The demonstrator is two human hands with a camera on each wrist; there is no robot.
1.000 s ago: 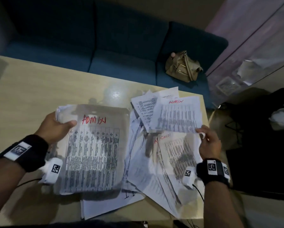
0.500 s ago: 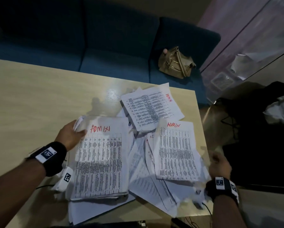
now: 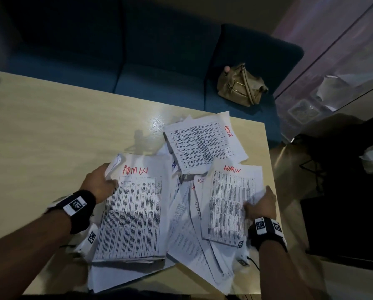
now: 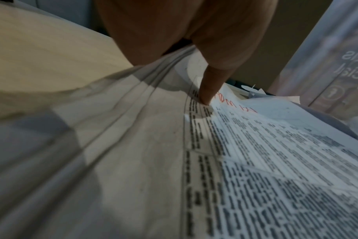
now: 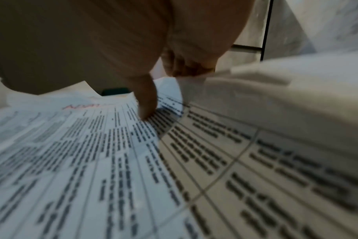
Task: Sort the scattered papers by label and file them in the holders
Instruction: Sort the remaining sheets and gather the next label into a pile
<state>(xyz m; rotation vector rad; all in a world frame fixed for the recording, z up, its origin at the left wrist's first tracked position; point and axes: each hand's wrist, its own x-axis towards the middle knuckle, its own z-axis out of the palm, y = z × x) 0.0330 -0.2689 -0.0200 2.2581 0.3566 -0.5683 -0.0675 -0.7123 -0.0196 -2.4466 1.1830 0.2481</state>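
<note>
A thick stack of printed sheets marked ADMIN in red (image 3: 133,213) lies on the beige table (image 3: 51,131). My left hand (image 3: 107,180) grips its upper left edge, and in the left wrist view the thumb (image 4: 206,90) presses on the top sheet (image 4: 266,161). To the right, a single ADMIN sheet (image 3: 231,202) rests on a loose pile of papers (image 3: 183,226). My right hand (image 3: 253,202) pinches its right edge, thumb (image 5: 146,103) on top and fingers (image 5: 184,67) curled under the sheet (image 5: 92,153). No holder is in view.
Another ADMIN sheet (image 3: 203,144) lies turned sideways at the back of the pile. The papers reach the table's right and near edges. A blue sofa (image 3: 138,61) with a tan handbag (image 3: 239,85) stands behind the table. Dark things sit on the floor at right (image 3: 343,169).
My left hand lowered the ADMIN stack onto the table. My right hand dropped its raised sheet on the pile, let go, and now pinches that sheet's right edge again.
</note>
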